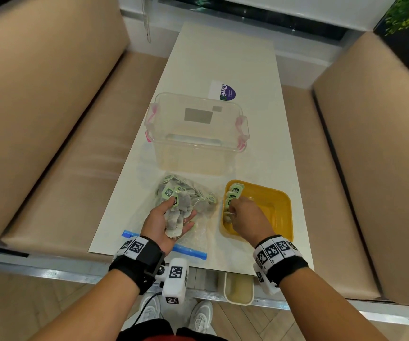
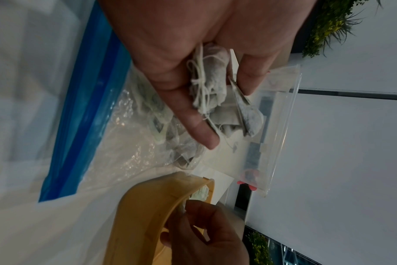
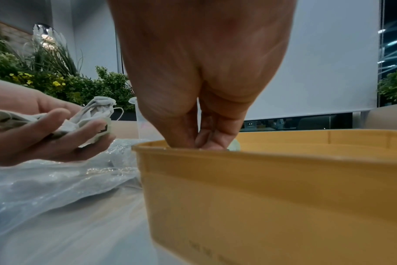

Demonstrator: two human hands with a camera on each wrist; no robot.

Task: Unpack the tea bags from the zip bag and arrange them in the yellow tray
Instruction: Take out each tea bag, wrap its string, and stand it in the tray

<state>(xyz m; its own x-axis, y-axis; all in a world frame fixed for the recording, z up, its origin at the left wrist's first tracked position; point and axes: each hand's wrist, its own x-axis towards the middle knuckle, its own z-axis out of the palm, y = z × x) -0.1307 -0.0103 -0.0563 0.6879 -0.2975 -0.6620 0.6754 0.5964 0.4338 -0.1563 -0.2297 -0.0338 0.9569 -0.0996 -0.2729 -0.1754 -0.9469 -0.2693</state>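
Note:
The zip bag [image 1: 198, 236] lies flat on the white table, blue zip strip [image 1: 191, 252] towards me, with several green-tagged tea bags [image 1: 186, 193] in its far end. My left hand [image 1: 161, 221] hovers palm-up over it, fingers curled round a bunch of tea bags [image 1: 175, 221] [image 2: 212, 84], thumb on a green tag. To the right stands the yellow tray [image 1: 282, 200] [image 3: 261, 188], with a row of tea bags [image 1: 233, 193] along its left wall. My right hand [image 1: 243, 215] [image 3: 200, 139] reaches down into that left side, fingertips pinching a tea bag; the tray rim hides them.
A clear lidless plastic box [image 1: 196, 153] with pink latches stands just behind the bag and tray. A purple-and-white sticker [image 1: 223, 91] lies beyond it. Beige benches [image 1: 50, 119] flank the narrow table. A small cream bin [image 1: 238, 289] hangs under the near edge.

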